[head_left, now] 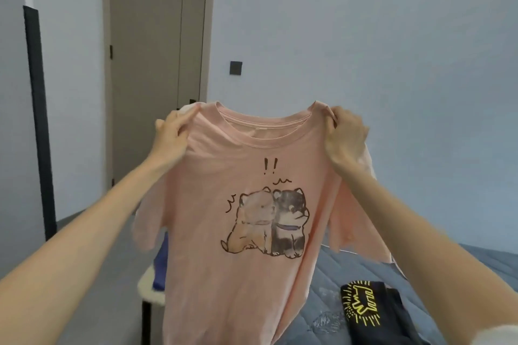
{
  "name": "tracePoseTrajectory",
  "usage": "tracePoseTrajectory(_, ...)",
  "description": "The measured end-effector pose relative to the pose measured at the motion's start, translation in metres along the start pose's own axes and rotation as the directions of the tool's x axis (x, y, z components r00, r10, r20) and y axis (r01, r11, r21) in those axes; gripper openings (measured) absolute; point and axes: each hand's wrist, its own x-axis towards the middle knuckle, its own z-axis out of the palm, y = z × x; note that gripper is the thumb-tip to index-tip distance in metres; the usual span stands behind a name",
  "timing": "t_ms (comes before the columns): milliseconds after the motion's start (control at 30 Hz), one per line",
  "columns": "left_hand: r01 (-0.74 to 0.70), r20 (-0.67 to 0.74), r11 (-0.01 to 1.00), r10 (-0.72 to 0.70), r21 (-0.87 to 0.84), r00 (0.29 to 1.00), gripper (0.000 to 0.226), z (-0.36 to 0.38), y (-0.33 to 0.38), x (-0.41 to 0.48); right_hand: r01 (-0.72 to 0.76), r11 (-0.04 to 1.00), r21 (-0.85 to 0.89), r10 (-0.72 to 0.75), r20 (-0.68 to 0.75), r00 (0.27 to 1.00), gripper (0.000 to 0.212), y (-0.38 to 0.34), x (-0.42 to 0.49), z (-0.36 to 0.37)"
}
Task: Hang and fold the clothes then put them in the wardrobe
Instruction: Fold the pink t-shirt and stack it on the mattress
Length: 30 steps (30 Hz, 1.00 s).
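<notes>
A pink T-shirt (241,165) with a print of two cartoon dogs hangs in the air in front of me, front side facing me. My left hand (172,131) grips its left shoulder near the collar. My right hand (346,131) grips the right shoulder. Both sleeves droop down at the sides and the hem falls below the frame's lower edge. A dark garment with a yellow print (372,314) lies folded on the blue quilted bed (448,266) at the lower right.
A grey door (157,64) stands closed at the back left, with a black wall switch (235,68) beside it. A dark upright strip (39,120) runs down the left wall. Blue and white cloth (157,274) lies on a low surface behind the shirt.
</notes>
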Motion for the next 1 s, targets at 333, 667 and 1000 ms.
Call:
tracePoseTrajectory(333,-0.287,-0.218,0.931,0.238,-0.228,0.946,0.055,0.034,0.135,0.066,0.038,0.966,-0.257,-0.145,-0.416,0.898,0.03,-0.005,0.08,-0.142)
tracePoseTrajectory(667,-0.423,-0.353,0.813,0.289,-0.4,0.89,0.04,0.045,0.238,0.075,0.031,0.899,-0.436,-0.322,-0.612,0.722,0.03,-0.006,0.095,-0.253)
tracePoseTrajectory(1000,-0.157,0.105,0.888,0.222,-0.433,0.969,0.032,0.177,0.15,-0.035,-0.101,0.878,-0.468,-0.047,-0.295,0.954,0.027,0.141,-0.03,-0.193)
